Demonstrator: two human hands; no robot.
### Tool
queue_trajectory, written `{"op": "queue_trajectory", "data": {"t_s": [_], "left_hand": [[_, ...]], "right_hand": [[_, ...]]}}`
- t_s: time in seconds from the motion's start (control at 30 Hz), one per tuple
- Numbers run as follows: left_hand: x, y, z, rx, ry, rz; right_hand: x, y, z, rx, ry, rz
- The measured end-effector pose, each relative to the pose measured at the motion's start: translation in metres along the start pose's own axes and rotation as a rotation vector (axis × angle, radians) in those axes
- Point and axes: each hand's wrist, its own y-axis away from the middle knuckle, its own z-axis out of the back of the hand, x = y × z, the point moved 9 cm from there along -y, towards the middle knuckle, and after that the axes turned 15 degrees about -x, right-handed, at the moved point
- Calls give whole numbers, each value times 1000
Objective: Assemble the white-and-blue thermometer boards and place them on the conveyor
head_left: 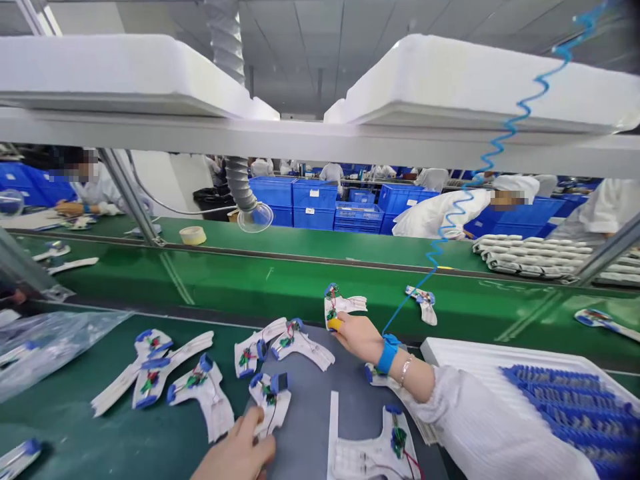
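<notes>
My right hand (pixel 357 335) reaches forward to the edge of the green conveyor belt (pixel 280 277) and pinches a white curved part with blue clips and wires (pixel 341 307); a yellow cot covers one fingertip. A blue wrist strap (pixel 387 352) with a coiled blue cord (pixel 480 167) is on that wrist. My left hand (pixel 239 450) rests low at the front, fingers closed on the lower edge of another white part (pixel 271 398). Several similar white parts (pixel 165 373) lie on the dark green mat (pixel 65 413) around both hands.
A white tray of blue pieces (pixel 560 393) sits at right. One white part (pixel 423 301) lies on the belt, more at the far right (pixel 600 320). A tape roll (pixel 193 235), hose with clear funnel (pixel 253 213), blue crates (pixel 320 200) and other workers (pixel 450 207) lie beyond. Foam trays (pixel 125 73) sit overhead.
</notes>
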Motion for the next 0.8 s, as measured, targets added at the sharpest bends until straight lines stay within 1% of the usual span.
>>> {"op": "queue_trajectory", "data": {"t_s": [0.03,0.07,0.1,0.13,0.17,0.23,0.27,0.3,0.33,0.37,0.4,0.43,0.47,0.5,0.53,0.57,0.6,0.63,0.67,0.7,0.73,0.8], "left_hand": [[0,17,-5,-10,15,48],[-2,27,-7,-28,48,99],[-5,31,-5,-62,112,153],[-10,31,-1,-110,226,208],[-15,29,5,-165,396,265],[-27,20,14,-248,862,391],[-34,16,14,-247,1102,464],[-41,13,11,-213,1294,539],[-47,11,7,-174,1416,603],[-52,11,4,-148,1459,638],[-54,11,5,-154,1424,632],[-54,10,10,-201,1322,579],[-54,10,18,-271,1170,485],[-56,11,29,-344,993,373],[-59,12,38,-405,816,264],[-63,14,44,-442,663,174],[-67,16,48,-454,549,110],[-70,17,48,-438,479,70],[-72,18,47,-409,447,58],[-72,19,46,-379,443,64],[-72,20,45,-352,459,82],[-69,22,44,-316,522,137]], "right_hand": [[20,8,11,-9,-23,54],[41,17,21,-26,-44,113],[62,26,32,-50,-67,179],[84,37,43,-85,-94,249],[105,48,53,-126,-125,319],[142,71,69,-198,-200,451],[157,82,77,-229,-246,515],[168,91,84,-258,-296,570],[175,98,92,-292,-350,601],[177,102,101,-337,-409,599],[173,102,112,-394,-467,559],[166,100,123,-452,-517,488],[156,97,132,-491,-552,406],[148,93,137,-499,-566,331],[143,90,139,-460,-554,284],[143,87,136,-380,-519,270],[146,87,131,-275,-471,280],[149,88,124,-174,-422,300],[153,90,118,-94,-384,321],[156,93,115,-49,-362,341],[159,96,113,-37,-351,355],[162,99,115,-79,-335,371]]}}
